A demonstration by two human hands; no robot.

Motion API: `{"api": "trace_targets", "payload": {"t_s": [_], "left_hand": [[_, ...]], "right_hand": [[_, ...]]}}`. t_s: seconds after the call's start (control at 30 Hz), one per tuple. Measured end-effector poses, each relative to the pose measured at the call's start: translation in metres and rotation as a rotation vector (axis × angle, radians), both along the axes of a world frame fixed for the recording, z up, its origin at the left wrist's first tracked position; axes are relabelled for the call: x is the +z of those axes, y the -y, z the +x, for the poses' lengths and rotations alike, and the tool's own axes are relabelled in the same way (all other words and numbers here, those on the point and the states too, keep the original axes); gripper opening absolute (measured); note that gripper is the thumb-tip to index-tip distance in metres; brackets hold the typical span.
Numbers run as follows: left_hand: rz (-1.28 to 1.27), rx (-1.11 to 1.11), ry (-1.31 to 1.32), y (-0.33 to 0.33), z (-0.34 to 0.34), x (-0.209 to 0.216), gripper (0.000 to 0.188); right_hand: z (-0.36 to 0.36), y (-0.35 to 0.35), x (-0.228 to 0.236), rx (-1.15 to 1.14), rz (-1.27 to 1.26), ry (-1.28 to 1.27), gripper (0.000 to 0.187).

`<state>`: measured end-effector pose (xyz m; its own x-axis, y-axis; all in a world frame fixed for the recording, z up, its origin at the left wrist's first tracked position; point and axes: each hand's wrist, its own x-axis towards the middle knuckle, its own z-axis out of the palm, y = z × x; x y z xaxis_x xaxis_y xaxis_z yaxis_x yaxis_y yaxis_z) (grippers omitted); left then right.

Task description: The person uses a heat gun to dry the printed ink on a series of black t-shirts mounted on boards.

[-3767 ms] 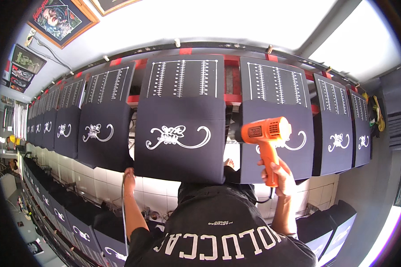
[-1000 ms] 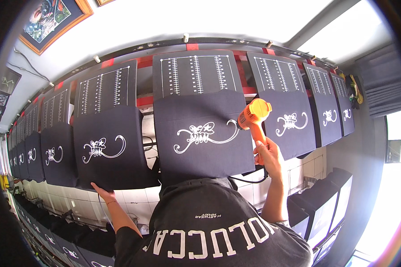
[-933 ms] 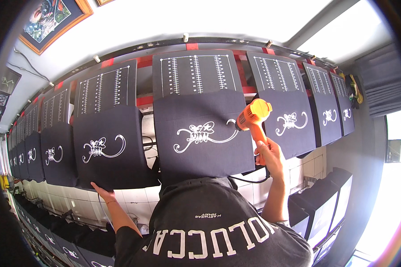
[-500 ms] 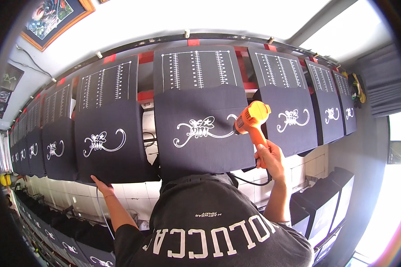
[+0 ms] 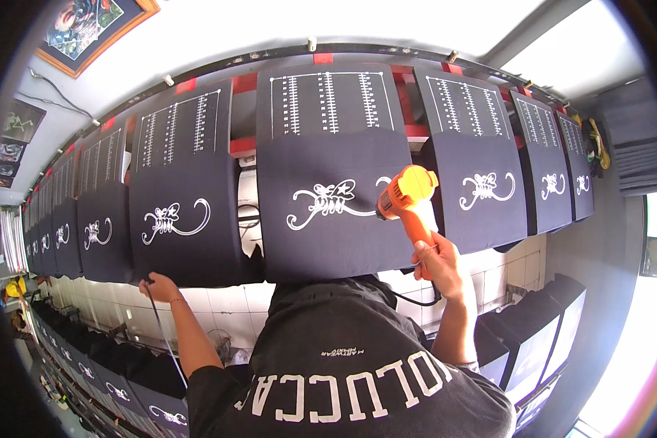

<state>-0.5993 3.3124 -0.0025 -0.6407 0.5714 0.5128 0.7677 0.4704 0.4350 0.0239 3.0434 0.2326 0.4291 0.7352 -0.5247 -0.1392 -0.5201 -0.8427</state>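
Note:
My right hand (image 5: 439,264) is wrapped round the handle of an orange heat gun (image 5: 410,191). Its dark nozzle points left and down at the white insect-like print (image 5: 327,201) on the middle black fabric panel (image 5: 328,252), covering the print's right end. A black cord hangs below the handle. My left hand (image 5: 160,287) is at the front edge of the neighbouring fabric-covered board (image 5: 186,259), its fingers closed on a thin grey cord (image 5: 160,336) that runs down past my forearm.
Boards with white ruler marks (image 5: 327,102) form a long curved row on a red frame (image 5: 407,80). Another row of black-covered boards (image 5: 117,372) stands behind me. White tiles (image 5: 219,310) show below. A framed picture (image 5: 87,36) hangs at upper left.
My left hand has shifted left and up along the board's edge, its fingers curling round the cord. The heat gun stays over the middle print, tilted slightly differently. The whole view has shifted slightly.

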Motion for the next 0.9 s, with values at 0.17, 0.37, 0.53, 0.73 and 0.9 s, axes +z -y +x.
{"api": "trace_targets", "payload": {"t_s": [0.17,0.37,0.53,0.73,0.9], "left_hand": [[-0.260,0.080,0.181,-0.026,0.050,0.036,0.055],[-0.341,0.152,0.120,-0.029,0.026,-0.008,0.058],[-0.346,0.133,0.117,-0.032,0.043,0.000,0.058],[-0.342,0.082,0.046,-0.029,0.027,-0.009,0.056],[-0.347,0.114,0.086,-0.028,0.042,0.008,0.056]], "right_hand": [[-0.016,-0.005,0.003,-0.026,-0.009,-0.010,0.041],[-0.044,-0.025,0.007,-0.026,-0.031,-0.019,0.037],[-0.060,-0.032,0.006,-0.036,-0.042,0.056,0.042],[-0.063,-0.045,0.006,0.020,-0.044,0.033,0.044],[-0.058,-0.056,0.008,0.081,-0.050,0.022,0.043]]}}
